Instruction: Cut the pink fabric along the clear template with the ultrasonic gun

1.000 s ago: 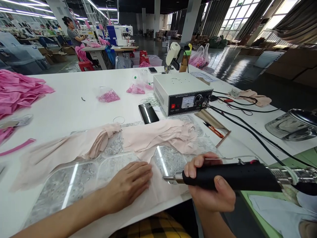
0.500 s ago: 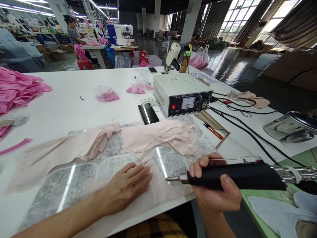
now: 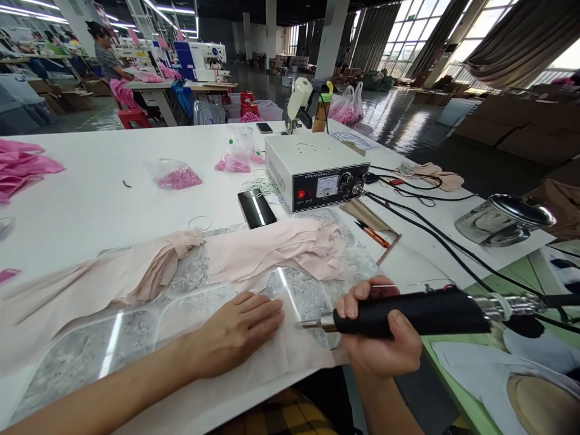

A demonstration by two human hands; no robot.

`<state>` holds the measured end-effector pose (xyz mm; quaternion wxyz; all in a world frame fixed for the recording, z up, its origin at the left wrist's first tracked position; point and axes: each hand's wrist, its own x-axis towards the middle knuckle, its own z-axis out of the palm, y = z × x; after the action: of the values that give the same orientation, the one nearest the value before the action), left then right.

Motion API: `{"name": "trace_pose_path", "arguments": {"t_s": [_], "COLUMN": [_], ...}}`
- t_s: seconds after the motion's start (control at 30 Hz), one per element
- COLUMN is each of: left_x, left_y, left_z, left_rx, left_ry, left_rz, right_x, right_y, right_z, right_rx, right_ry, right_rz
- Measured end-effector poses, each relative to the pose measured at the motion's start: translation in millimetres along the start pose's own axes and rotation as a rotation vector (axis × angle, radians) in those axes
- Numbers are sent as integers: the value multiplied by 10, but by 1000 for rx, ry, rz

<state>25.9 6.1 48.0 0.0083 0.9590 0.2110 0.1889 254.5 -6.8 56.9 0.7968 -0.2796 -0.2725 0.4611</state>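
The gap between the left hand (image 3: 242, 332) and the narrow silver metal tip (image 3: 310, 324) of the long, black-handled cylindrical tool (image 3: 412, 314) has been narrowed over the last half second, while the view has been swung slightly rightward. The flat, pale pink thin cloth piece (image 3: 299, 353) is laid at the near table edge and partly covered by that hand, whose fingers are kept straight and close together, palm down. The tool is gripped by the right hand (image 3: 385, 341), with fingers wrapped around the handle and the thumb pressed along its near side. The tip is pointed toward the cloth's edge; whether contact is made cannot be told. By this closer placing, it is judged, the cloth is being steadied nearer to the working point. The layered pale pink fabric bundle (image 3: 276, 248) just beyond has been left undisturbed, so work seems confined to the near piece
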Motion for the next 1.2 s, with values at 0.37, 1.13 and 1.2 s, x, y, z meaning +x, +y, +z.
{"name": "trace_pose_path", "arguments": {"t_s": [0.37,1.13,1.2], "left_x": [25,6,0], "left_y": [-31,37,39], "left_z": [68,138,151], "left_rx": [9,-8,-14], "left_ry": [-88,1,6], "left_rz": [-11,-77,-85], "right_x": [-6,-34,-43], "right_y": [83,-14,-21], "right_z": [78,68,78], "right_rx": [22,-84,-90], "right_ry": [-38,-86,-73], "right_rz": [0,5,7]}}
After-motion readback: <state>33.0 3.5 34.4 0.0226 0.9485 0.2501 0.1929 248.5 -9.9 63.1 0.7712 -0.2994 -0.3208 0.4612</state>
